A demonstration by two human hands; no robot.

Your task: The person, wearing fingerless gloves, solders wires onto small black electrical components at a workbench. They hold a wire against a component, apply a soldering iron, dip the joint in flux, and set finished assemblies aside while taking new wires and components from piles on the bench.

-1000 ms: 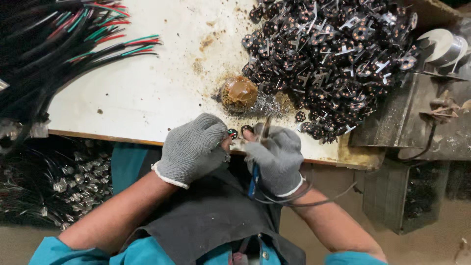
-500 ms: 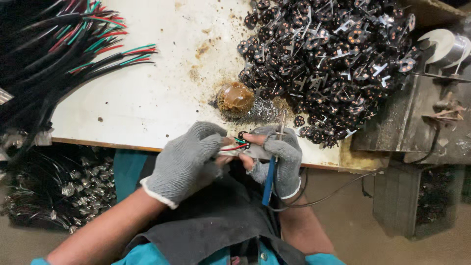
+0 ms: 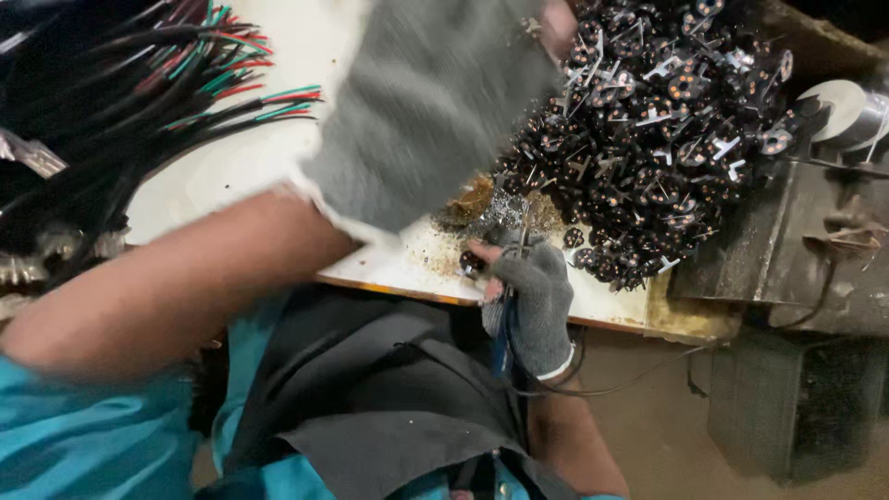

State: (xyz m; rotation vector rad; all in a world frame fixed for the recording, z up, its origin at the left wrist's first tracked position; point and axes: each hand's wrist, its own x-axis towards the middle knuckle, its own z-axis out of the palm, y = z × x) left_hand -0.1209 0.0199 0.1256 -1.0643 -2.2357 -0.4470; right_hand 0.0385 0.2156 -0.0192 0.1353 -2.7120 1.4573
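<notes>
My left hand, in a grey knit glove, is raised close to the camera and blurred. Its fingertips reach over the near edge of a big pile of small black round parts with metal tabs. Whether it holds anything is hidden by the blur. My right hand, also gloved, rests at the front edge of the white table. It grips a soldering iron with a blue handle, tip pointing up toward a brown crusty lump. A small black part sits by its thumb.
A thick bundle of black, red and green wires covers the table's left side. A grey metal box and a shiny roll stand at the right. The iron's cable loops below the table edge.
My left hand has left the spot beside my right hand and swung up and forward toward the pile of parts. My right hand stays at the table edge with the iron.
</notes>
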